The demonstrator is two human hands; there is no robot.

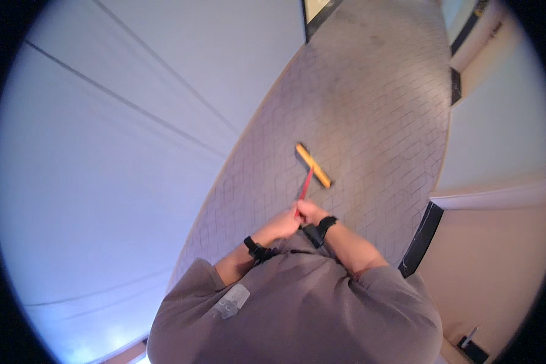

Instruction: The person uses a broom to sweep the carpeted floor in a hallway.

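Both hands are closed on the red handle point(306, 184) of a push broom. My left hand point(285, 223) and my right hand point(310, 212) sit close together in front of my waist, and the handle's near end is hidden by them. The handle runs forward to a long yellow broom head point(313, 165), which lies slantwise on the patterned floor ahead. Its bristles show only as a dark edge. Each wrist has a black band or watch on it.
The patterned floor point(368, 91) of a corridor stretches ahead. A smooth pale wall point(141, 150) runs along the left. On the right, wall sections point(491, 136) alternate with recesses that have black marble-like trim point(422, 239). A dark-framed opening point(318, 20) is at the far left.
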